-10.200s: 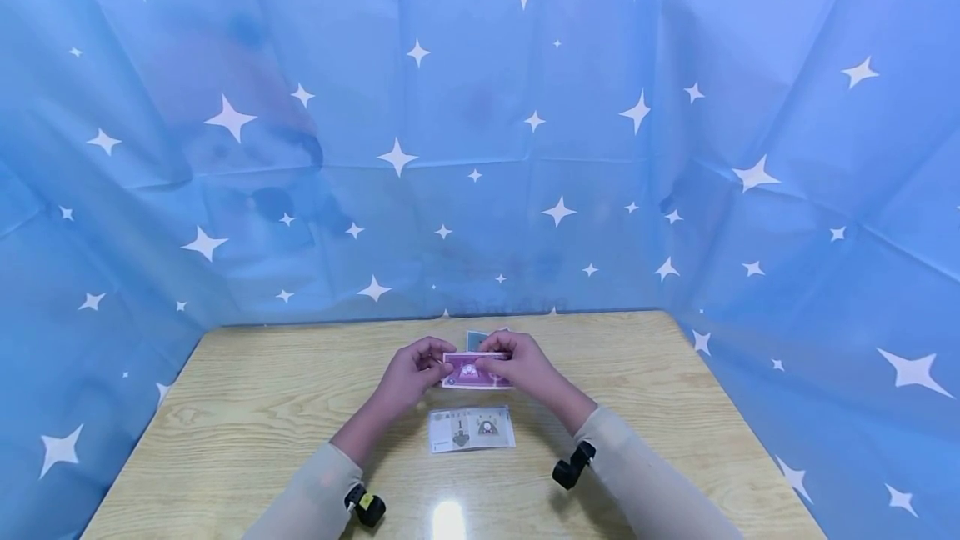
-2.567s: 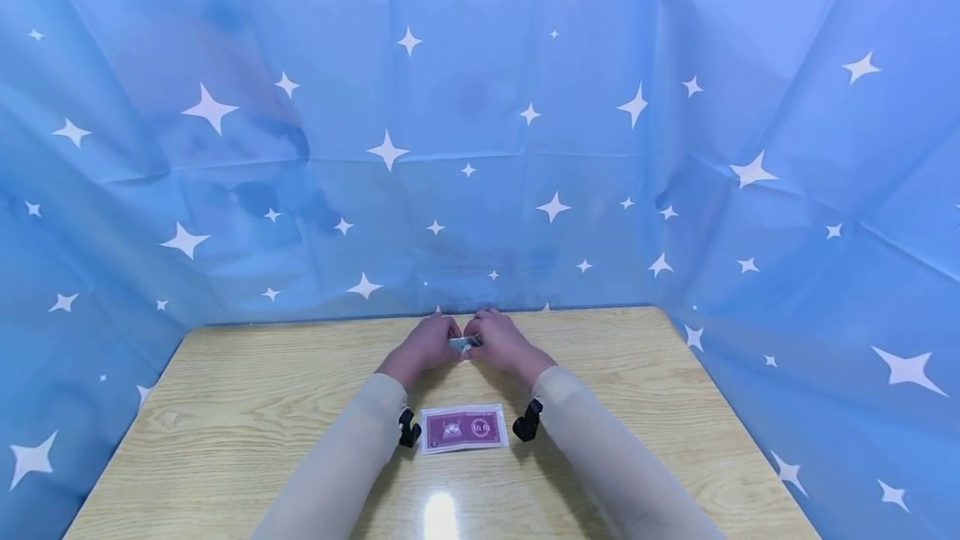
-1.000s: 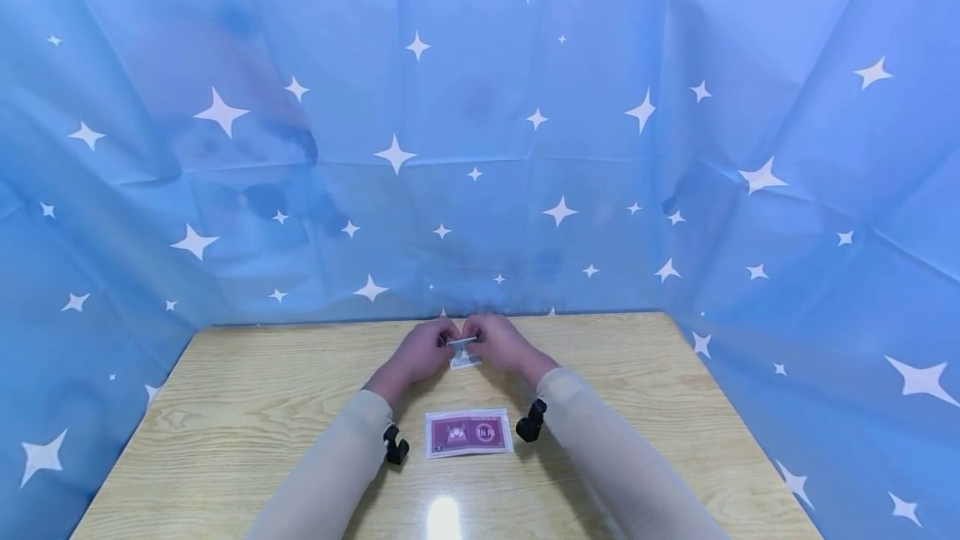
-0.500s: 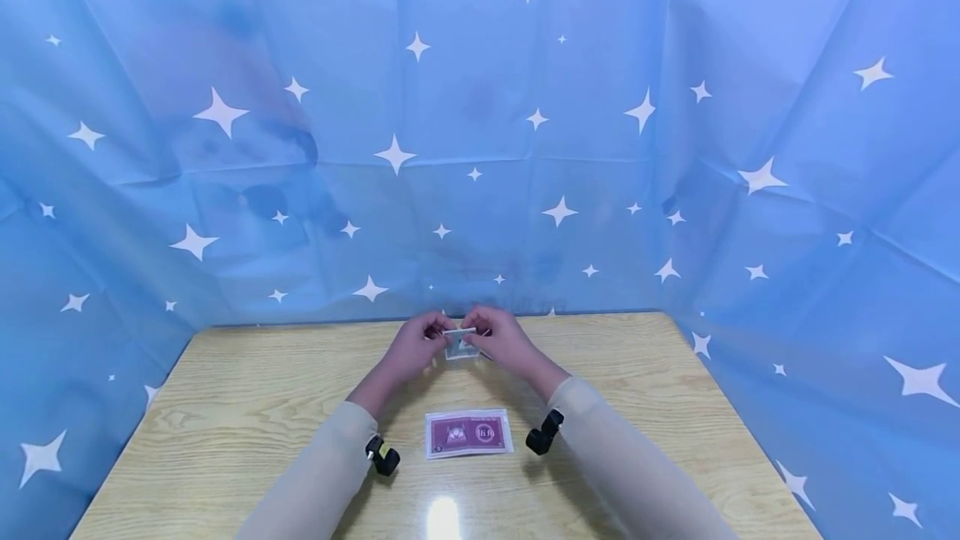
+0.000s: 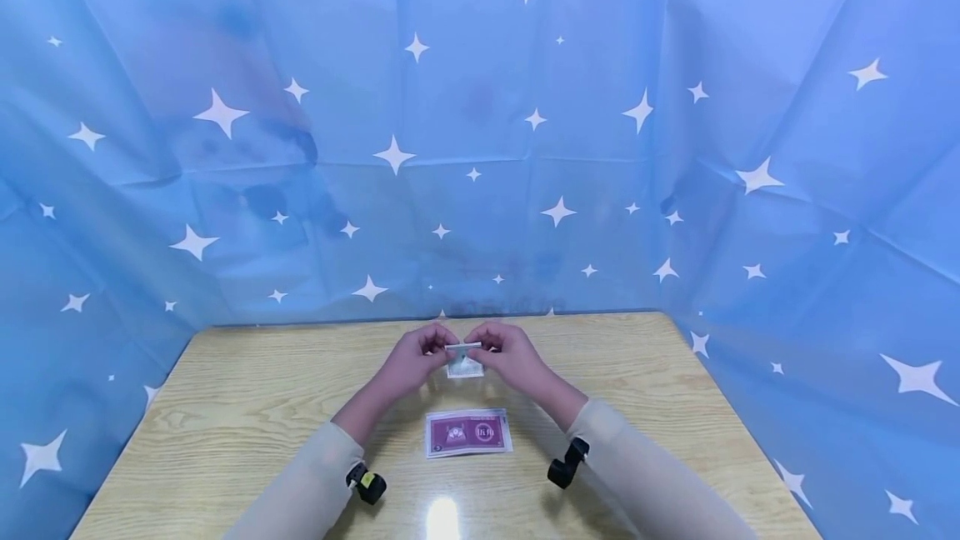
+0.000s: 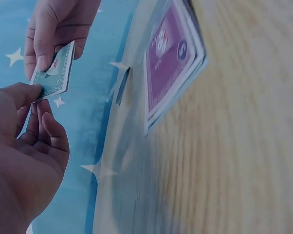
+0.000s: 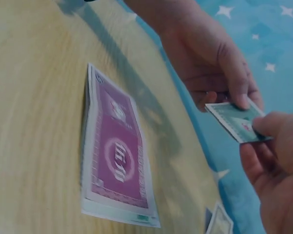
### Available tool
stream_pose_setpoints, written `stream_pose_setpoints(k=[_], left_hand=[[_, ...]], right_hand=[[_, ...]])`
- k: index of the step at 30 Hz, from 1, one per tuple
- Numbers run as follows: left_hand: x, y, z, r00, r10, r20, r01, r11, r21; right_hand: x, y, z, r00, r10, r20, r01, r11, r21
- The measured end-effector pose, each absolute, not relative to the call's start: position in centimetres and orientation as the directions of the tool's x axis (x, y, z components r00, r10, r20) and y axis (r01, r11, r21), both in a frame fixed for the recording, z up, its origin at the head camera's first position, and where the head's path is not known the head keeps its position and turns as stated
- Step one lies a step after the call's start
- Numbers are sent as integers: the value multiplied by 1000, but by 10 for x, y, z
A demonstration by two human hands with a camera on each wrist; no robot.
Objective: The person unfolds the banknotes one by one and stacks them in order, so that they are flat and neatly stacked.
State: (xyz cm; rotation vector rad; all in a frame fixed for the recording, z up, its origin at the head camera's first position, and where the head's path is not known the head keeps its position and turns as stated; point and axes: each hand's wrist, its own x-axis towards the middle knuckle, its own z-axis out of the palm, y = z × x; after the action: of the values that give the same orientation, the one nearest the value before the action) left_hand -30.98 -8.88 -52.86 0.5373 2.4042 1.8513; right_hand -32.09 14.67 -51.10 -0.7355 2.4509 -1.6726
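A small green banknote [image 5: 466, 363], which looks folded, is held up between both hands over the far part of the table. My left hand [image 5: 411, 361] pinches its left end, thumb on the near face. The right hand [image 5: 516, 357] pinches the opposite end in the same way. In the left wrist view the thumbs lie on the face of the green banknote [image 6: 54, 73]. Nearer to me, a purple banknote [image 5: 468, 432] lies flat; the right wrist view shows it as the top of a stack [image 7: 118, 156], with a green edge below.
Part of another note [image 7: 220, 223] shows at the bottom of the right wrist view. The wooden table [image 5: 285, 407] ends at a blue star-patterned cloth [image 5: 480, 148] behind and at the sides. Black wrist cameras [image 5: 367, 486] sit on both sleeves.
Ten seconds ago both hands held the purple banknote behind a pale one; the purple one now lies in that spot and the hands hold the green banknote. Lately they tilted and shifted it slightly.
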Motion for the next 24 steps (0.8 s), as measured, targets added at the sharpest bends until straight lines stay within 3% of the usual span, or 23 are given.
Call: stream_pose_setpoints(k=[15, 24], left_hand=[[-258, -84, -522, -918, 371, 142, 215, 163, 963], [-248, -81, -529, -925, 360, 120, 181, 140, 974]], right_hand=[[-263, 157, -506, -901, -408, 148, -271, 261, -926], [-252, 162, -509, -908, -398, 131, -235, 225, -946]])
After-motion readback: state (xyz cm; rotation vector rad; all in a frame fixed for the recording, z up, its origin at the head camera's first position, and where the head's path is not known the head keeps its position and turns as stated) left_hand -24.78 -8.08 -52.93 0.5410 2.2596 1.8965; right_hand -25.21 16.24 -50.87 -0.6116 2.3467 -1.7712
